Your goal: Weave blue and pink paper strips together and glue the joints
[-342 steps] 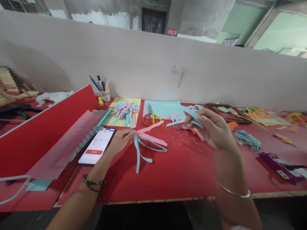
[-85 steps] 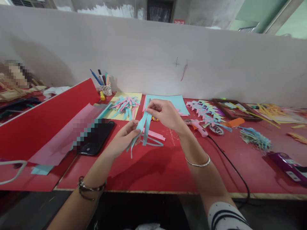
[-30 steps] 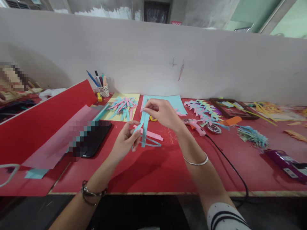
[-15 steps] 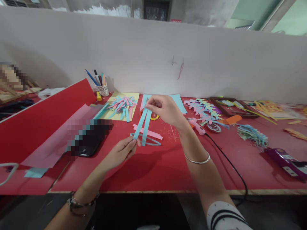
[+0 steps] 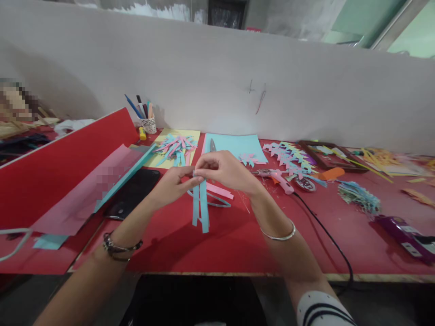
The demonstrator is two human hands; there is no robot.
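Note:
Blue paper strips (image 5: 203,206) hang down from my fingertips above the red tabletop. My left hand (image 5: 175,183) pinches their top end from the left. Close against it, my right hand (image 5: 224,170) is closed on the same end, its fingers covering the top of the strips. Behind the strips, a pink paper strip (image 5: 220,190) and a thin blue strip loop (image 5: 222,203) lie on the table. Beyond my right hand shows the blade of a pair of scissors (image 5: 212,145); its handles are hidden.
At the back lie a pile of cut strips (image 5: 178,147), blue sheets (image 5: 234,142) and zigzag paper chains (image 5: 288,156). A pink glue gun (image 5: 280,179) trails a black cord on the right. A phone (image 5: 136,192) lies left, beside a red board (image 5: 68,167).
My left hand has moved up from the strips' lower part to their top, meeting my right hand. My right hand has come slightly lower, and the strips now hang free below.

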